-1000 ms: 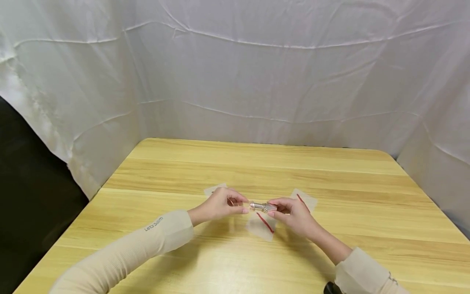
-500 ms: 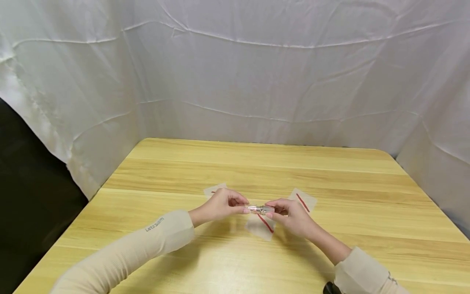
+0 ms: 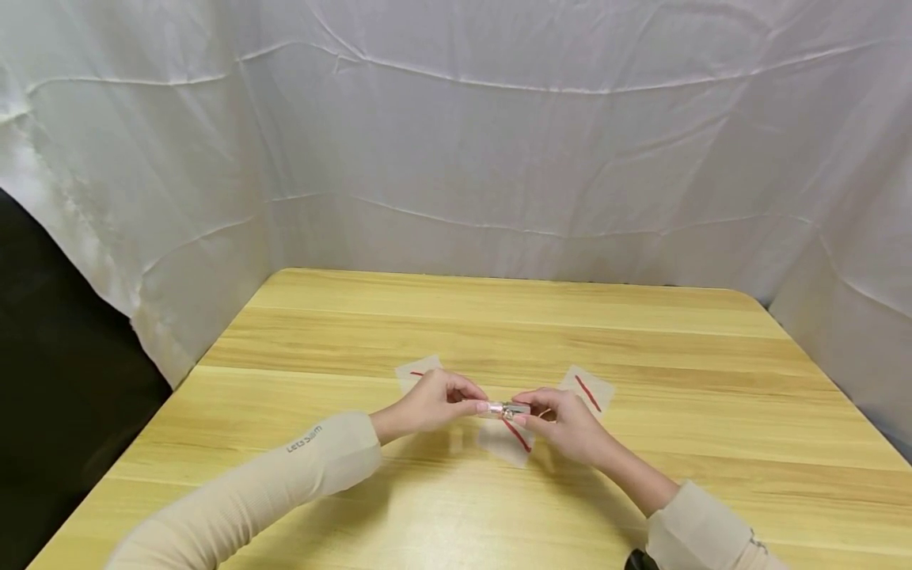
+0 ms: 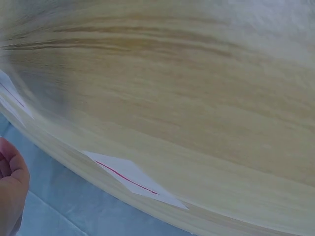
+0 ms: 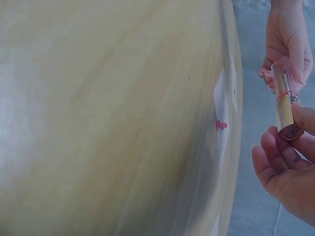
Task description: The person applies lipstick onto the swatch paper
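Observation:
Over the middle of the table, both hands meet at a lipstick (image 3: 508, 410) held sideways. Thumb and fingers of my left hand (image 3: 436, 400) pinch its clear cap (image 5: 280, 73). My right hand (image 3: 570, 423) grips the shiny metallic base (image 5: 284, 115) between thumb and fingertips. In the right wrist view, cap and base line up end to end, with the cap over the top of the tube. Only part of the left hand (image 4: 12, 189) shows at the edge of the left wrist view, where the lipstick is out of sight.
A white paper piece (image 3: 504, 445) with a red line lies on the wooden table (image 3: 456, 317) beneath the hands. Two similar papers lie behind, one left (image 3: 413, 368) and one right (image 3: 598, 389). A pale curtain (image 3: 456, 158) hangs around the table's back and sides.
The clear cap in the left hand has slid rightward over the lipstick, closing the gap between the two hands. The right hand has stayed nearly in place, shifting slightly left.

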Motion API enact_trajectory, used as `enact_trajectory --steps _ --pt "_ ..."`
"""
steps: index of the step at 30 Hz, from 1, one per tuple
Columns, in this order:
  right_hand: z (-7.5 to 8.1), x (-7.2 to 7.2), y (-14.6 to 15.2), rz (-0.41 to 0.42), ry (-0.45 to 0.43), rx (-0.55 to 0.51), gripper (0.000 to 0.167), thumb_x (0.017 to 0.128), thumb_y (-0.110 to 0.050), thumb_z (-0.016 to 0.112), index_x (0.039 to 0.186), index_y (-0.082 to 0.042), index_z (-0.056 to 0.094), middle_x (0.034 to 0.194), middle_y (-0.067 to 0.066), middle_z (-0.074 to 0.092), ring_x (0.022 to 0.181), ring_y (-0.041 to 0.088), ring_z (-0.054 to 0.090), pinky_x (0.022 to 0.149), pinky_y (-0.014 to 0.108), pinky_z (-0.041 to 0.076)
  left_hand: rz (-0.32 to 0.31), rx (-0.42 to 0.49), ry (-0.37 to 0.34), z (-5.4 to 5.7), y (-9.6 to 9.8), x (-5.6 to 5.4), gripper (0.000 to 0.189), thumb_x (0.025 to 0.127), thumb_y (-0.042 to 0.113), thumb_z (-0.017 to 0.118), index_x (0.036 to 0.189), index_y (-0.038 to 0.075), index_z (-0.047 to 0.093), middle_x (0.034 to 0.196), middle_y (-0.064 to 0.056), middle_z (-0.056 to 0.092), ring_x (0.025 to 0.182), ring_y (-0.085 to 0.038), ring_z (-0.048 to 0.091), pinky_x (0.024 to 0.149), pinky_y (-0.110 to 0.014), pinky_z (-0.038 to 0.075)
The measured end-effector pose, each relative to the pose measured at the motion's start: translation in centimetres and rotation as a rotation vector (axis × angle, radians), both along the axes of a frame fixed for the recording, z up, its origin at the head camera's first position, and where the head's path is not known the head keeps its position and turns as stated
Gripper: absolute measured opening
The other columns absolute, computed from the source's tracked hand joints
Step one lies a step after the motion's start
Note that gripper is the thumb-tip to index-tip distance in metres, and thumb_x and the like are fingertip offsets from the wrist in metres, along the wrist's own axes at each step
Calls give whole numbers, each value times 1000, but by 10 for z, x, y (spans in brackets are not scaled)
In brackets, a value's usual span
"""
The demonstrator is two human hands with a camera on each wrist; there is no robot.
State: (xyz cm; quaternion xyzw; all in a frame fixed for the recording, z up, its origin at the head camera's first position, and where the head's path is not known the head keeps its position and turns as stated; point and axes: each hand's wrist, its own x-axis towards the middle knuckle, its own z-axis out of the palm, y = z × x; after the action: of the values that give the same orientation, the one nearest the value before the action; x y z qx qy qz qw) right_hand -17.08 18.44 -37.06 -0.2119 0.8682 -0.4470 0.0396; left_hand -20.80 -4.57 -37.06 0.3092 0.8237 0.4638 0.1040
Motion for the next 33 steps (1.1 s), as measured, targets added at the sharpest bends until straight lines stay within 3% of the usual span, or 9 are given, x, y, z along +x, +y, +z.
enact_trajectory --steps 6,16,24,29,33 --pt "0 1 1 -5 -5 1 30 88 -18 63 109 3 65 95 11 67 81 6 57 70 21 52 -14 19 -49 1 0 2 19 86 15 66 97 0 70 92 -12 71 71 -8 62 63 -16 50" --pt "-1 1 2 -7 -11 -12 31 88 -18 63 109 4 65 96 12 67 82 8 57 70 22 52 -20 30 -82 -1 -1 2 23 85 15 68 101 -2 69 95 -14 71 74 -3 61 69 -16 52" --pt "-3 2 4 -8 -54 -33 33 89 -19 62 111 5 64 97 12 66 82 7 56 71 20 52 -6 114 -167 -4 -5 3 27 84 11 67 106 -6 66 102 -19 69 83 -9 65 75 -19 53" --pt "-2 3 5 -7 -60 -44 33 89 -18 62 113 5 62 100 16 66 79 9 57 65 20 50 24 143 -215 -4 -6 5 30 84 12 68 108 -6 65 108 -20 67 91 -15 66 79 -20 53" --pt "-1 5 5 -11 -67 -57 33 89 -16 62 113 6 62 100 16 66 74 7 55 60 19 47 35 154 -240 -4 -6 8 29 85 11 67 108 -6 65 110 -20 66 88 -12 65 79 -19 52"
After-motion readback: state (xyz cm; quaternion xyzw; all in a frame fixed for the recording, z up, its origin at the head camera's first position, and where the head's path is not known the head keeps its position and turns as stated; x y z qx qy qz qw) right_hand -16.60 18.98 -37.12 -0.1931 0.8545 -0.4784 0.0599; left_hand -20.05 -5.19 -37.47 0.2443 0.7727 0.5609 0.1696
